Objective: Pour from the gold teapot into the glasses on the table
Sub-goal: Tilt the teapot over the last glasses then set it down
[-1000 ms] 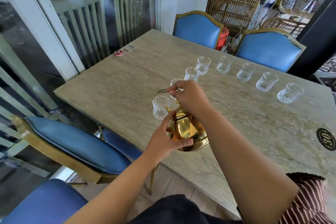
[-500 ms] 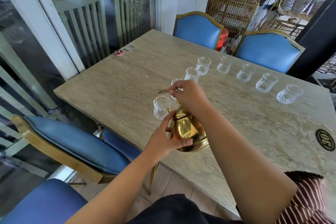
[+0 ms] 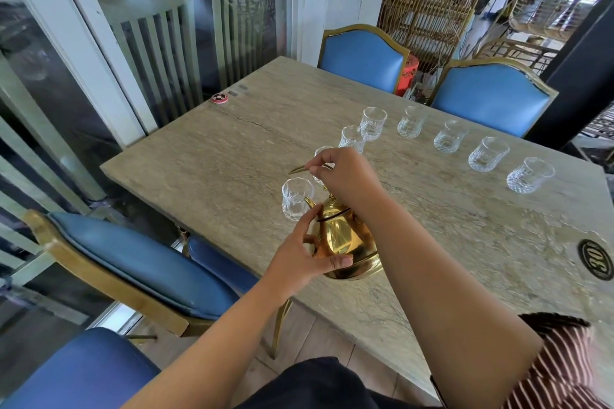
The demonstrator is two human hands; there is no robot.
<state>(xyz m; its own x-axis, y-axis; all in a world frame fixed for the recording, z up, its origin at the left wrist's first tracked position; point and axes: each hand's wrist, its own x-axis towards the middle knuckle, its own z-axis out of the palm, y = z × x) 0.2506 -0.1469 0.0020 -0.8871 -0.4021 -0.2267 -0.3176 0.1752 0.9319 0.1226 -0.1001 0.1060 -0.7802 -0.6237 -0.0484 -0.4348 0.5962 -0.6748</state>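
The gold teapot (image 3: 345, 239) is near the stone table's (image 3: 206, 176) front edge, tipped with its spout at the rim of the nearest glass (image 3: 296, 197). My right hand (image 3: 345, 176) grips the thin gold handle above the pot. My left hand (image 3: 305, 254) is wrapped around the pot's left side and base. A second glass (image 3: 321, 156) is partly hidden behind my right hand. Several more clear glasses curve away to the right, from one (image 3: 352, 139) just beyond my hand to the far one (image 3: 529, 175).
Two blue chairs (image 3: 362, 58) stand at the table's far side and a blue chair (image 3: 133, 262) at the near left. A small red round disc (image 3: 219, 98) lies near the far left edge. A black "30" badge (image 3: 596, 259) marks the right.
The two hands and the teapot stay in almost the same place, with the spout at the nearest glass. Only the view has shifted slightly.
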